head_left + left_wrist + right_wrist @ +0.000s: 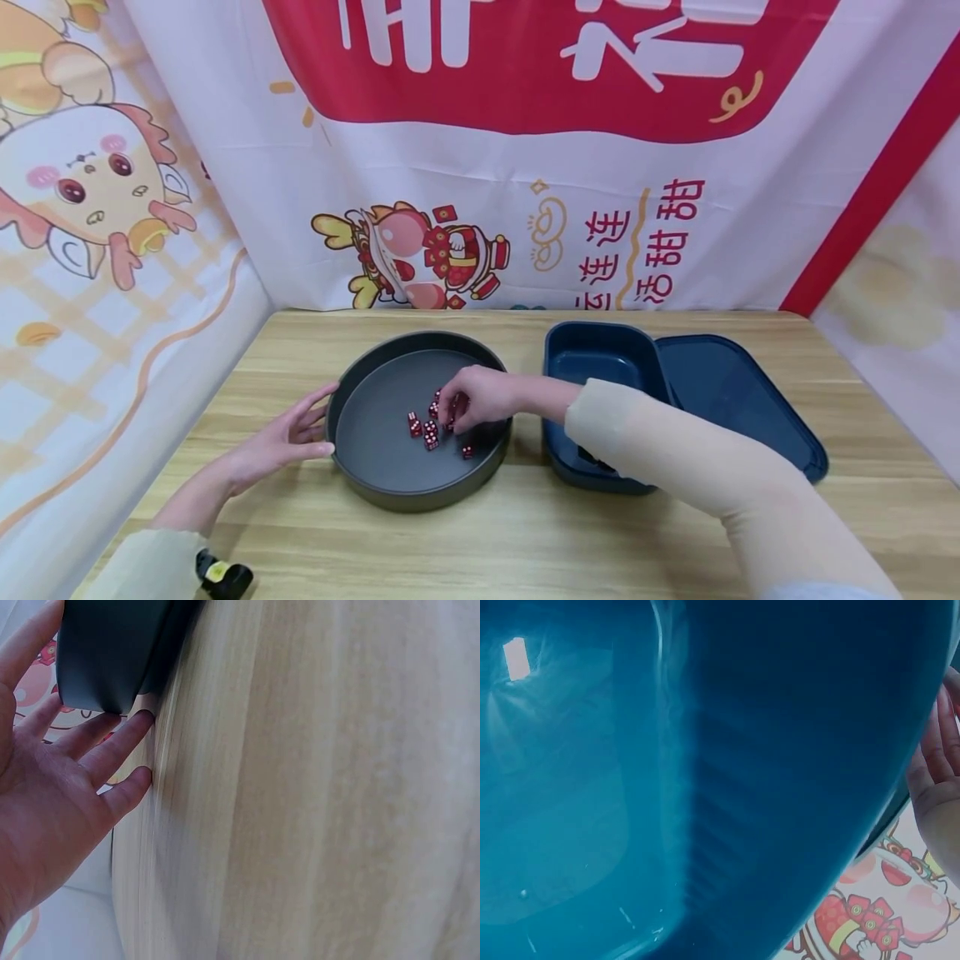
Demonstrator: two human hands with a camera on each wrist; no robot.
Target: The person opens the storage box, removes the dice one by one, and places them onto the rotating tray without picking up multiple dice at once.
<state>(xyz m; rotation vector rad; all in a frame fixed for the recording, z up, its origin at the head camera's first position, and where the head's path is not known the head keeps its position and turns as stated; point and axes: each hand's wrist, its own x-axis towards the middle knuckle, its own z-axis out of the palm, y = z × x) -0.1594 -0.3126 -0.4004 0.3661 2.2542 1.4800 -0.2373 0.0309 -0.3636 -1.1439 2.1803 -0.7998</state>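
A round dark grey pan point(390, 492) sits on the table with several red dice point(431, 435) on its floor, the white pips showing. My left hand point(273, 446) rests against the pan's left wall, fingers spread and thumb at the near side; in the left wrist view the fingertips reach the dark pan wall point(105, 660). Inside the pan my right hand point(480, 396) is lowered over the dice, thumb and fingers curled and pinching at red dice between them. The fingers partly hide those dice. A lone die point(468, 452) lies just nearer than the right hand.
To the right stands a deep blue box point(600, 333), under my right forearm; its inside wall point(780, 765) fills most of the right wrist view. A flat blue lid point(742, 392) lies beside it. Printed cloth point(465, 167) hangs behind the wooden table point(420, 550).
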